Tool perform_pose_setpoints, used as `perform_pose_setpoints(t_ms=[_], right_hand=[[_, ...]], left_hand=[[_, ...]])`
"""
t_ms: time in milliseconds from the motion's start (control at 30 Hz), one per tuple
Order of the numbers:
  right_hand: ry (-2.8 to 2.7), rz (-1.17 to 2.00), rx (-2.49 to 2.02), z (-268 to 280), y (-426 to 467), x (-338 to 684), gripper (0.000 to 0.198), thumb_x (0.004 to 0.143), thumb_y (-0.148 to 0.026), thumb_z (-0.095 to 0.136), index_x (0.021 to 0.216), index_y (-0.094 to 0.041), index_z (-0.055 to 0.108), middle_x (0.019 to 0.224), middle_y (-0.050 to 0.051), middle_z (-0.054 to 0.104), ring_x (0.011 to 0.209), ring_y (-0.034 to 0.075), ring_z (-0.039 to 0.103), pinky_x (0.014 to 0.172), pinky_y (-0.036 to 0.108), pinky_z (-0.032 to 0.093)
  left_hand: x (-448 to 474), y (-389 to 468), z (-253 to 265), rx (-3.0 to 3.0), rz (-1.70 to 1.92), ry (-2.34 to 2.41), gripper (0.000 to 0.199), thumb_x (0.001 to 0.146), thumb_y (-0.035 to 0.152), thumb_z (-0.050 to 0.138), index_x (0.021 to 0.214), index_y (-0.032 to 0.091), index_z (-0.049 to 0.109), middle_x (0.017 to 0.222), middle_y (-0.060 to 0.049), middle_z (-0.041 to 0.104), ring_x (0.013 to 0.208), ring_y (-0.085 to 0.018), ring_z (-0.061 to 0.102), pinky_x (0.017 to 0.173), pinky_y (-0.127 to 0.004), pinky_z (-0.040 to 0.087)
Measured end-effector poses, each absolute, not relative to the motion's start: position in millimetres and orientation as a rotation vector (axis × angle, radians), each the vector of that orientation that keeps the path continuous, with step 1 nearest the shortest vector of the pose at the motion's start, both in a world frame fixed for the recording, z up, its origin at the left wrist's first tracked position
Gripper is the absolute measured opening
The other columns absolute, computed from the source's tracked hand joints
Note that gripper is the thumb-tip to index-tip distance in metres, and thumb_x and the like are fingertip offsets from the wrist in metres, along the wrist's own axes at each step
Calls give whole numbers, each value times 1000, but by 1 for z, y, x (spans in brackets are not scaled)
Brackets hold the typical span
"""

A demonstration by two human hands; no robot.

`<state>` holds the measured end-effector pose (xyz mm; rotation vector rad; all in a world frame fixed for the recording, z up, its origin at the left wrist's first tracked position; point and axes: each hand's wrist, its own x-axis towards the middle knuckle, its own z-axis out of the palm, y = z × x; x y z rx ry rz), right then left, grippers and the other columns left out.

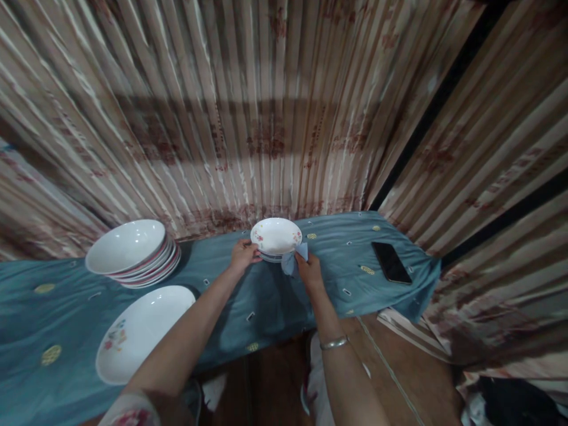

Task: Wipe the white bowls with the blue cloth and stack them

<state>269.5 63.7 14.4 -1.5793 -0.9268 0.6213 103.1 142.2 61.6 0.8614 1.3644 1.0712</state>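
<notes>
A small stack of white plates [277, 234] with a flower pattern sits near the back edge of the cloth-covered table. My left hand [244, 255] grips the stack's left rim, fingers closed on the edge; whether it holds one plate or more I cannot tell. At the right rim, my right hand [309, 271] is closed on a blue cloth [290, 264], which touches the plates. Part of the cloth sticks up above my right fingers. A metal bracelet [334, 342] circles my right wrist.
On the left stands a stack of white bowls [128, 245] with red bands. In front of it lies an oval floral plate [144, 331], partly behind my left forearm. A black phone [391, 262] rests at the right of the teal tablecloth [339, 260]. Pleated curtains [266, 118] hang behind.
</notes>
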Motion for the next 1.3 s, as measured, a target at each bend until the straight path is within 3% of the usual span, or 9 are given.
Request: perform_pose_setpoints(t_ms=[300,467,667,800,933,1067,1200,1300], right_hand=[[-1005,623,-1499,20,62,264,26,80,-35,58,94,-18,73,90,7,76,94,25,68,86,35,53],[-1084,589,-1507,19,59,249,25,83,-37,59,89,-18,73,84,8,76,84,25,69,80,36,55],[-1301,679,-1500,18,51,200,17,83,-26,59,92,-18,72,89,8,77,87,24,70,79,33,54],[-1609,814,-1456,15,38,156,21,85,-22,57,101,-19,71,96,7,76,89,22,70,79,29,52],[-1809,889,-1476,11,28,119,20,86,-20,59,101,-18,71,96,7,76,86,20,69,77,26,49],[-1878,923,-1537,5,26,91,17,89,-25,60,98,-16,71,96,9,75,87,20,67,78,27,47],[-1863,1020,-1479,-2,27,70,18,90,-29,59,94,-16,71,91,7,75,80,19,66,72,25,45],[-1813,1060,-1401,-7,29,59,15,87,-28,63,91,-17,72,86,5,74,78,18,66,69,25,46]], left_hand=[[103,138,63,874,1089,1362,21,80,7,68,91,17,54,64,5,58,52,-9,60,67,-33,61],[84,111,62,874,1141,1300,24,79,14,70,97,17,55,73,2,62,60,-9,63,59,-27,59],[14,54,63,1048,1263,1181,47,61,40,83,97,16,65,96,-7,69,76,-18,68,57,-29,59],[-56,25,63,1182,1378,1353,51,63,53,77,97,16,69,103,-10,71,90,-25,68,69,-36,61],[-128,8,46,1253,1490,1737,47,69,46,71,107,19,68,121,-11,67,110,-29,64,96,-43,53],[-172,-4,23,1067,1436,1942,53,74,35,68,124,19,62,136,-13,61,126,-32,57,110,-45,42],[-185,-9,16,870,1403,1951,43,74,25,66,116,16,65,130,-14,66,130,-32,55,109,-42,44],[-185,-10,23,782,1393,1944,25,69,20,68,94,18,69,109,-12,74,118,-32,63,101,-42,50]])
